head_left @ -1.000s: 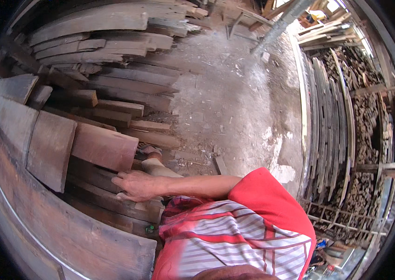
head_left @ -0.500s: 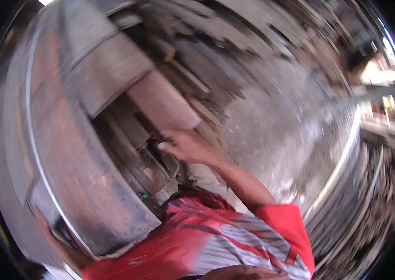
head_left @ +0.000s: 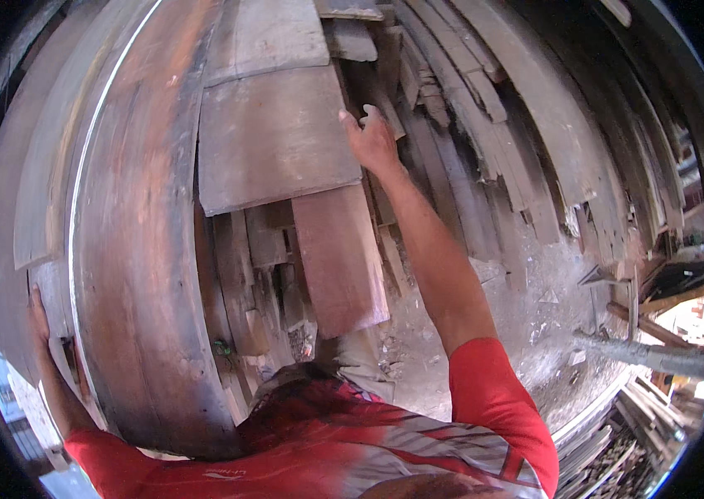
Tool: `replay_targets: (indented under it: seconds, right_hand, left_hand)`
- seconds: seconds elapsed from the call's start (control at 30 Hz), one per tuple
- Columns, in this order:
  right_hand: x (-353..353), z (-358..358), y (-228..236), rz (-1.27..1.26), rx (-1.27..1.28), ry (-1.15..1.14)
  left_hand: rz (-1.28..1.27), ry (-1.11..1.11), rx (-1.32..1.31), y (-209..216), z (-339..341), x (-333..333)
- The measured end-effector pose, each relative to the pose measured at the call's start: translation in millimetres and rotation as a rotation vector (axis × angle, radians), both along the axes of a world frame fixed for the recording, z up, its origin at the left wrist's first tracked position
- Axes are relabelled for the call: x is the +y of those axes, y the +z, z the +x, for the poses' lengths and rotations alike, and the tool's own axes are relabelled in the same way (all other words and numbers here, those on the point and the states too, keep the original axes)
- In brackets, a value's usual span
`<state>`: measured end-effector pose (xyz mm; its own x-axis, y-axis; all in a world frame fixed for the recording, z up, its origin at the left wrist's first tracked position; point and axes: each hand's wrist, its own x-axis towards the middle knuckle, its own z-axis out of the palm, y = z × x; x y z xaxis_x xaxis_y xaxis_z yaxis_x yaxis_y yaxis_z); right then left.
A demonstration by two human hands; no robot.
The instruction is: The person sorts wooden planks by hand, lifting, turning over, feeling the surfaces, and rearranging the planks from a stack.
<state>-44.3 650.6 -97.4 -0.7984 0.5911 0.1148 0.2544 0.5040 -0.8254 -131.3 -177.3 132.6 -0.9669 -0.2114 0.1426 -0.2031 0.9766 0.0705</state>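
My left hand (head_left: 38, 316) lies at the far left against the end of a grey-brown board (head_left: 40, 191), fingers stretched out and partly seen edge-on. Reaching forward, my right hand (head_left: 373, 140) is beside the right edge of a wide brown board (head_left: 277, 133), thumb and fingers apart. Its thumb overlaps that edge; whether it touches is unclear. Nothing shows in its grasp. A narrower reddish plank (head_left: 339, 258) sticks out toward me from under the wide board. Between the hands runs a long, broad reddish-brown plank (head_left: 136, 249) with a pale edge line.
Long rough planks (head_left: 535, 108) are stacked along the far right. Dusty ground (head_left: 527, 308) with chips lies right of me. A grey pole (head_left: 660, 356) and a heap of wood strips (head_left: 627, 432) stand at the right. Smaller wood pieces (head_left: 265, 241) fill the gap under the boards.
The view has turned and steadied. My right hand has moved from the near end of the reddish plank forward to the wide board's right edge. My left hand stays at the left-hand boards.
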Motion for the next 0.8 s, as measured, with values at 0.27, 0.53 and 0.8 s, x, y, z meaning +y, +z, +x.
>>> replay_targets:
  seconds: [0.27, 0.53, 0.8]
  right_hand:
    - [-5.3, -30.3, -12.5, -0.292, -0.005, 0.204]
    - [-7.0, -22.1, -6.3, -0.387, -0.015, 0.187]
    - [-1.6, -30.5, -21.0, -0.247, -0.107, 0.193]
  left_hand:
    - [0.001, 0.069, -0.026, 5.2, -1.1, 11.8]
    - [0.006, 0.146, 0.008, -1.4, -4.2, 14.6]
    - [0.149, 0.198, 0.075, -13.7, 15.2, -0.7]
